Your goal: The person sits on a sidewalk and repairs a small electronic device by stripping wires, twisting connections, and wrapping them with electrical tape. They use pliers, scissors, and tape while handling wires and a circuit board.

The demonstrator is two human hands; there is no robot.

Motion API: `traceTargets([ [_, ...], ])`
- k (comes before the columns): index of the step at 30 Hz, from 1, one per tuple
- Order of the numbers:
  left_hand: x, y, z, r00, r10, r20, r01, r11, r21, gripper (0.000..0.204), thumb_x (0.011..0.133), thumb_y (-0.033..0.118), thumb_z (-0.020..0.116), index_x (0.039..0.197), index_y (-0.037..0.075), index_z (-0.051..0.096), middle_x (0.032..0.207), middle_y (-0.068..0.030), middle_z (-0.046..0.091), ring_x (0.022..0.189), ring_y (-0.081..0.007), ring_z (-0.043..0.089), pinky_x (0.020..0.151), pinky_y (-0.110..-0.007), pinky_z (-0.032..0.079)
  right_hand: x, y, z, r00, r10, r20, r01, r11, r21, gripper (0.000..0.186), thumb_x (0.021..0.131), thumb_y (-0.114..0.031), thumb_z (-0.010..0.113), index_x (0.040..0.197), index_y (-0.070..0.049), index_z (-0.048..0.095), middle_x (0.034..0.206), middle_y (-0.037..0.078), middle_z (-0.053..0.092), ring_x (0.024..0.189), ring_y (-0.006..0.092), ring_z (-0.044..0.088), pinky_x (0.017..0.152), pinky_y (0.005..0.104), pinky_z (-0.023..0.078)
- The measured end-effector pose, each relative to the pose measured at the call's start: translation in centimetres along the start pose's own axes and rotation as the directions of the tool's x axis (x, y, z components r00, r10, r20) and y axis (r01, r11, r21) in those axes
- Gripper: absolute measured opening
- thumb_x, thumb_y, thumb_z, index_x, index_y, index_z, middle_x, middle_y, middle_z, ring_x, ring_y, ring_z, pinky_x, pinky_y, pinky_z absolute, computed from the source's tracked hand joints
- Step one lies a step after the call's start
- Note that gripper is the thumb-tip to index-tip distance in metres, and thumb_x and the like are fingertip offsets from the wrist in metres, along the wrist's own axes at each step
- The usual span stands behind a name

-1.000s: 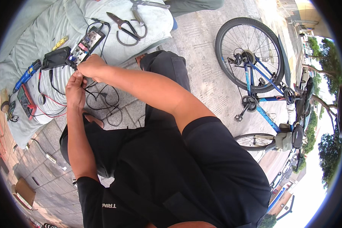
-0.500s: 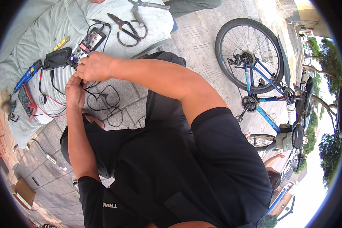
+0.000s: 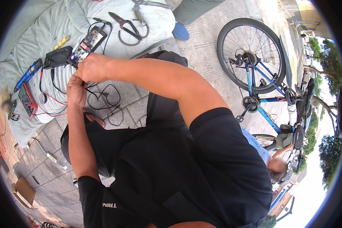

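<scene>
My left hand (image 3: 76,91) is closed, pinching a thin black cable (image 3: 103,95) whose loops hang in front of the cloth. Right against its fingertips, my right hand (image 3: 93,67) is closed too, and its back hides what the fingers hold. Just beyond the hands lies an opened device with a bare circuit board (image 3: 95,37) and wires. A black plastic casing (image 3: 58,57) sits to its left. Farther left rest a blue soldering iron or similar pen-shaped tool (image 3: 28,75) and a red-and-black multimeter (image 3: 27,99) with red and black leads.
A pale cloth (image 3: 30,45) covers the work surface, with scissors (image 3: 129,30), a yellow-handled screwdriver (image 3: 62,42) and a metal tool (image 3: 140,13) on it. A blue bicycle (image 3: 250,68) stands at the right. One person (image 3: 277,167) is near it; another's blue shoe (image 3: 181,32) shows at the top.
Both hands stay almost in place at the cable. A blue shoe and trouser leg have come further into view at the top. The person by the bicycle has moved more into sight.
</scene>
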State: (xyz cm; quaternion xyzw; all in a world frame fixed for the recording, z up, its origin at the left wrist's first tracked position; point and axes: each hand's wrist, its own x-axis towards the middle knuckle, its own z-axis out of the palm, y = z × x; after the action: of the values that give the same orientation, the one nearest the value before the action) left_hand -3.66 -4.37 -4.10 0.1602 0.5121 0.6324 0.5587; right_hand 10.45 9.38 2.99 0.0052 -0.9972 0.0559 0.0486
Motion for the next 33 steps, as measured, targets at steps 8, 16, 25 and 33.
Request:
traceTargets([
  [8,-0.2,-0.2,1.1,0.996,0.002,-0.086,0.001,0.999,0.038,0.020,0.109,0.011,0.054,0.122,0.002,0.066,0.102,0.0001,0.069,0.080,-0.0078,0.056,0.072,-0.025,0.041,1.7,-1.9,-0.5,0.602,0.710,0.364,-0.737,0.321,0.595,0.034,0.092,-0.032,0.062,0.096,-0.003,0.079,0.097,0.020,0.078,0.096,0.0346,0.076,0.087,0.0462,0.060],
  [16,-0.1,0.1,0.8,0.998,-0.008,-0.059,0.010,1.000,0.026,0.017,0.108,0.013,0.058,0.117,0.002,0.068,0.096,0.0009,0.068,0.078,-0.0068,0.054,0.070,-0.024,0.041,-0.6,-0.9,-1.3,0.957,0.288,-0.039,-0.275,0.941,0.198,0.031,0.093,-0.029,0.067,0.101,-0.002,0.078,0.100,0.016,0.077,0.098,0.0324,0.075,0.083,0.0448,0.060],
  [25,-0.2,0.4,0.5,0.999,-0.004,-0.046,0.005,1.000,0.025,0.017,0.109,0.011,0.054,0.115,0.003,0.068,0.095,0.0010,0.067,0.078,-0.0073,0.053,0.071,-0.024,0.041,0.2,0.9,0.1,0.994,-0.095,-0.063,0.090,0.992,-0.084,0.030,0.092,-0.028,0.067,0.105,-0.001,0.070,0.103,0.014,0.073,0.099,0.0316,0.073,0.079,0.0419,0.060],
  [33,-0.4,0.3,2.0,0.989,0.004,-0.148,0.004,0.999,0.050,0.021,0.111,0.016,0.054,0.119,0.002,0.069,0.099,0.0002,0.070,0.078,-0.0064,0.054,0.071,-0.024,0.042,1.3,-3.0,1.0,0.669,0.723,0.174,-0.677,0.496,0.544,0.038,0.096,-0.035,0.063,0.102,0.001,0.073,0.100,0.023,0.076,0.097,0.0394,0.074,0.087,0.0484,0.059],
])
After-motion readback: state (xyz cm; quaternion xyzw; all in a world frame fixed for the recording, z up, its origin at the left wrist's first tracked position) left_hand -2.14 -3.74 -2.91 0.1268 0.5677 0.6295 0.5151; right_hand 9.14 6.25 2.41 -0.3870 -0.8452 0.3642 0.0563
